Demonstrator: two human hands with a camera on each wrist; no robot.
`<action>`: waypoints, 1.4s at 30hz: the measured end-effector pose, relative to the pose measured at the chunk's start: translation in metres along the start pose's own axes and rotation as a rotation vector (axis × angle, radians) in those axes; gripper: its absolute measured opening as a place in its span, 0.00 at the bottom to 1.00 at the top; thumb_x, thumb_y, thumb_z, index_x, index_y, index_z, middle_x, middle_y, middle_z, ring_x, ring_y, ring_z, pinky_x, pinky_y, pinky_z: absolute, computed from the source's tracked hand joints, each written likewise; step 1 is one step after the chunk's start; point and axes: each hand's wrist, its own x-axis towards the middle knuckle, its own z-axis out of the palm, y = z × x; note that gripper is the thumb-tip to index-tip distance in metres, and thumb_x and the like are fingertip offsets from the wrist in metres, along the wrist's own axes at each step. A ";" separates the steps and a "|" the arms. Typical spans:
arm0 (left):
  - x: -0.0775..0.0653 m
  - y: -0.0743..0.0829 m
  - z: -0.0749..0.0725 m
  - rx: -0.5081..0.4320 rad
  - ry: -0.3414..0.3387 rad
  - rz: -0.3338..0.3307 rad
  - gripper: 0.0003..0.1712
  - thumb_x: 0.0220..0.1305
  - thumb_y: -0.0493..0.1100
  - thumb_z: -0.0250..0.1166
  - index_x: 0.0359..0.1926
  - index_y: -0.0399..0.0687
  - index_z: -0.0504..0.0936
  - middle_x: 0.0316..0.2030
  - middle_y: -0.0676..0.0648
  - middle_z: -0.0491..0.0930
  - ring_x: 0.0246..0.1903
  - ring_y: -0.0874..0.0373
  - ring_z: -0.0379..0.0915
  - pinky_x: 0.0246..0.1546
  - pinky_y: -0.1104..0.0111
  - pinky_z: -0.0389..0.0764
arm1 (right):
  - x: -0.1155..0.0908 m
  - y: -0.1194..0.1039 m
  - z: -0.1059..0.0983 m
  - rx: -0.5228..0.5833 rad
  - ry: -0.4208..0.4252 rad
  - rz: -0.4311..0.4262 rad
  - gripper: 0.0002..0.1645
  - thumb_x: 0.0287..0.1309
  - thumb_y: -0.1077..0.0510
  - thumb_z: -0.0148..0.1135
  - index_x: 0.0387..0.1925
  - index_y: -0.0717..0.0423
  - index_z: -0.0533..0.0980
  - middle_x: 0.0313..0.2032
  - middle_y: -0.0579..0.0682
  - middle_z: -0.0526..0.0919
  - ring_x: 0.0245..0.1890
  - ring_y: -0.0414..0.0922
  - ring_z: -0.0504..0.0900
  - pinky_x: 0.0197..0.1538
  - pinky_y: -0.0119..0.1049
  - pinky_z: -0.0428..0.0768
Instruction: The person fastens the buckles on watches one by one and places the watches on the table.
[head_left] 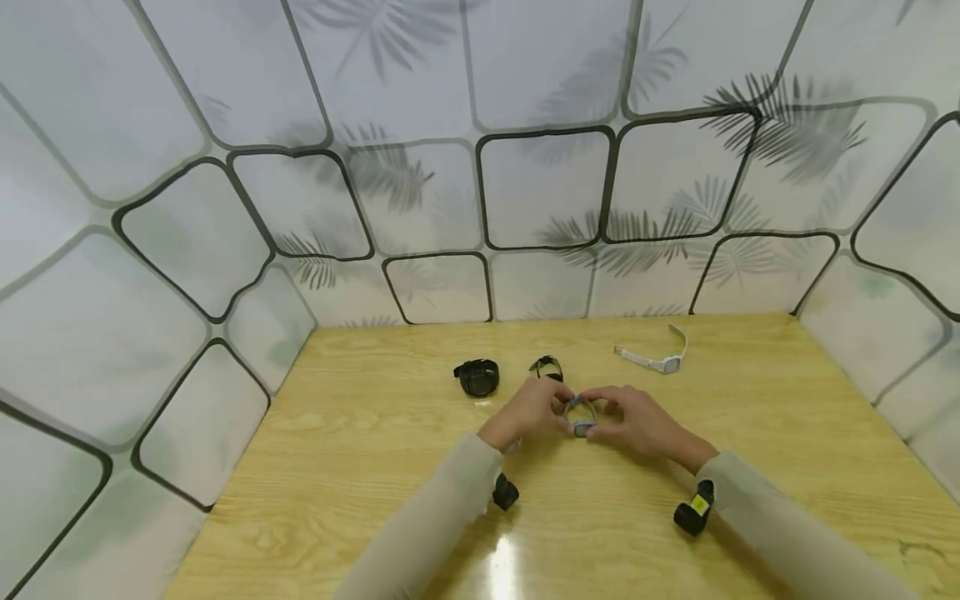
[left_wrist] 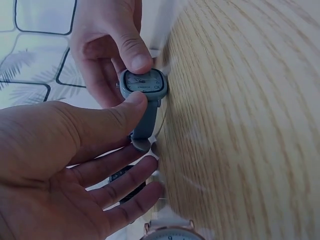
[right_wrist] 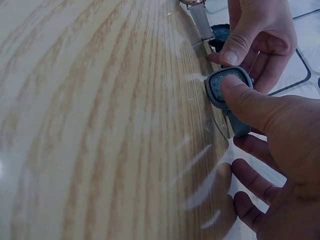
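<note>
A grey-blue wristwatch [head_left: 582,429] with a rounded square face stands on the table, its strap curved into a loop. My left hand [head_left: 536,408] pinches one side, thumb on the case edge and fingers behind the strap. From the opposite side my right hand [head_left: 633,419] grips it too, its thumb lying over the face in the right wrist view. The dial of the watch [left_wrist: 144,82] shows between both thumbs in the left wrist view. Just under my left wrist, another watch [head_left: 513,446] is mostly hidden; its rose-gold case [left_wrist: 172,235] appears at the bottom of the left wrist view.
Beyond my hands lie a chunky black watch [head_left: 478,378] and a smaller dark watch [head_left: 548,367]. A white watch [head_left: 669,364] with its strap spread lies at the back right. The wooden table [head_left: 360,450] meets patterned fabric walls [head_left: 547,192] at the back and sides.
</note>
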 end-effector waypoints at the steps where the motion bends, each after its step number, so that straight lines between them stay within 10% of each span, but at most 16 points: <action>1: 0.000 0.000 0.000 0.005 -0.003 -0.002 0.26 0.56 0.40 0.80 0.56 0.42 0.86 0.50 0.47 0.87 0.45 0.58 0.83 0.45 0.73 0.81 | 0.000 0.001 0.000 0.001 -0.003 0.004 0.37 0.58 0.43 0.76 0.66 0.50 0.78 0.56 0.50 0.82 0.47 0.46 0.80 0.49 0.47 0.80; 42: 0.000 0.010 -0.012 0.046 -0.104 -0.050 0.33 0.58 0.45 0.79 0.63 0.43 0.81 0.56 0.46 0.83 0.55 0.53 0.79 0.56 0.65 0.80 | -0.003 -0.001 -0.017 0.037 -0.053 -0.025 0.39 0.61 0.45 0.74 0.69 0.56 0.73 0.62 0.56 0.80 0.48 0.50 0.83 0.48 0.44 0.83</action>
